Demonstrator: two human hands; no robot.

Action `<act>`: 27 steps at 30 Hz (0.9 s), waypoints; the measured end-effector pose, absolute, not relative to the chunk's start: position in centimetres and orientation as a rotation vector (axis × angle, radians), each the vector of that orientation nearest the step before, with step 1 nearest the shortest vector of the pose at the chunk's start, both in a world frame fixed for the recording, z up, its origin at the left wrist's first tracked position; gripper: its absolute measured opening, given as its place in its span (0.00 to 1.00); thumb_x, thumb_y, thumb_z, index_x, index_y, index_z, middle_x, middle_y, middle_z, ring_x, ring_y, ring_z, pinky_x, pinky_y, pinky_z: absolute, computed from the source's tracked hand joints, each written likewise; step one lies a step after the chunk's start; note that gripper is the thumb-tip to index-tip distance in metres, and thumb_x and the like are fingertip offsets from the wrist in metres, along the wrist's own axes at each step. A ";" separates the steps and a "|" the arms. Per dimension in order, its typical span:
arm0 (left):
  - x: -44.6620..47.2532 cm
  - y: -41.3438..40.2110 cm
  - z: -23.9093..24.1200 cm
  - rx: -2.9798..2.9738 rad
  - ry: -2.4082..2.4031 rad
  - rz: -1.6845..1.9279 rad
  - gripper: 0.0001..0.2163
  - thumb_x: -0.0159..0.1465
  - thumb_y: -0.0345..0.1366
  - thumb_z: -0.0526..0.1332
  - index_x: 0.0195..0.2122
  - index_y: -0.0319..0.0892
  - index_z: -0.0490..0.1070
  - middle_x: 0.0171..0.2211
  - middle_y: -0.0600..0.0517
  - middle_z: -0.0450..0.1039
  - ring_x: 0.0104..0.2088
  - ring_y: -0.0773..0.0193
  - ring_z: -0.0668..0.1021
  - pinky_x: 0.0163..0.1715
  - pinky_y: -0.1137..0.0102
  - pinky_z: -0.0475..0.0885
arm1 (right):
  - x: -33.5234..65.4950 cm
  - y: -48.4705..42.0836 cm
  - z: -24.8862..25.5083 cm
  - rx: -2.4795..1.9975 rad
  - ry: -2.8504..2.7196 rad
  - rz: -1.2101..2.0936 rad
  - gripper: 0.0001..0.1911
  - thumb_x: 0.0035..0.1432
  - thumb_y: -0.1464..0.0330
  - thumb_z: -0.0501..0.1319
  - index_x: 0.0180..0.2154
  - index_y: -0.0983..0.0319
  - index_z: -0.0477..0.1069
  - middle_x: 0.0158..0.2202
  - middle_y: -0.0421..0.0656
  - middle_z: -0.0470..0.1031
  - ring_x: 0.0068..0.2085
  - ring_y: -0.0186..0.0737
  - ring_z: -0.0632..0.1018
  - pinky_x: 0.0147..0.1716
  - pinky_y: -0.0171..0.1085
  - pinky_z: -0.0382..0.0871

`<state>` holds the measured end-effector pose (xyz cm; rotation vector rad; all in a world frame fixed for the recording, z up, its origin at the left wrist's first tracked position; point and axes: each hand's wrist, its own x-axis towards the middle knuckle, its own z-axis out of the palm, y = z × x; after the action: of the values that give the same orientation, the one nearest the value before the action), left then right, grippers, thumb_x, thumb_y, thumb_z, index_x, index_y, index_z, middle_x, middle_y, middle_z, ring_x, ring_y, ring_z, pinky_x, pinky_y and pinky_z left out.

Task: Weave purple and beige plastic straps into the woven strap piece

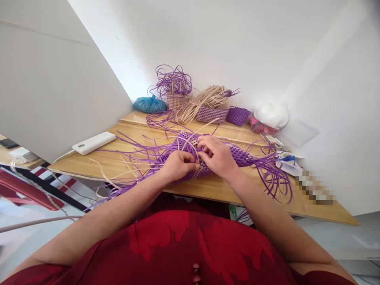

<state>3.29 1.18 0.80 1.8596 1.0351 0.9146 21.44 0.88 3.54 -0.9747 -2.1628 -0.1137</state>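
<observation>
A purple and cream woven piece (242, 155) lies across the wooden table in front of me, with loose purple strips fanning out at both ends. Both of my hands meet at its middle. My left hand (179, 165) is closed, thumb and fingers pinching a cream strip against the weave. My right hand (218, 154) has its fingers bent and its thumb pressed close to the same spot, also pinching a cream strip. One pale cream strip (204, 126) arches up from between the hands. The fingertips partly hide the weaving at that point.
On the wooden table (299, 206) a white power strip-like box (94, 143) lies left. Along the back stand a blue bag (150, 105), a small woven basket (177, 101), a purple-cream basket (212, 114), a purple basket (238, 116) and a white bag (271, 114). White walls enclose both sides.
</observation>
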 end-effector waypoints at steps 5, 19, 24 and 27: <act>3.1 1.1 0.9 1.826 1.011 0.876 0.12 0.55 0.40 0.64 0.21 0.38 0.70 0.18 0.57 0.60 0.23 0.71 0.61 0.25 0.72 0.56 | 23.4 0.7 3.0 -0.786 -2.334 -0.340 0.14 0.67 0.72 0.54 0.46 0.58 0.78 0.52 0.47 0.78 0.52 0.42 0.77 0.53 0.43 0.72; 2.2 0.9 1.8 2.005 1.040 0.792 0.11 0.57 0.40 0.62 0.25 0.39 0.79 0.23 0.54 0.74 0.28 0.65 0.73 0.31 0.72 0.65 | 22.7 -4.4 5.4 -1.238 -2.398 -0.600 0.16 0.70 0.65 0.53 0.40 0.59 0.78 0.34 0.46 0.82 0.34 0.40 0.80 0.34 0.37 0.68; 2.2 0.6 1.8 2.099 1.113 0.765 0.09 0.55 0.40 0.66 0.28 0.40 0.81 0.24 0.55 0.77 0.27 0.66 0.74 0.31 0.72 0.64 | 21.2 -5.6 3.2 -1.560 -2.255 -0.305 0.15 0.70 0.68 0.52 0.45 0.62 0.77 0.39 0.50 0.83 0.39 0.45 0.82 0.37 0.39 0.70; 2.1 0.5 1.9 2.144 1.145 0.770 0.10 0.57 0.41 0.65 0.27 0.40 0.79 0.22 0.55 0.74 0.25 0.67 0.72 0.29 0.72 0.62 | 20.2 -6.4 1.7 -1.499 -2.121 -0.006 0.18 0.68 0.70 0.52 0.54 0.64 0.74 0.45 0.52 0.82 0.44 0.47 0.82 0.44 0.41 0.73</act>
<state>2.14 0.47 1.88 2.1441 1.1445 0.7695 20.24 -6.37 1.69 -1.4992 -2.1207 -0.0056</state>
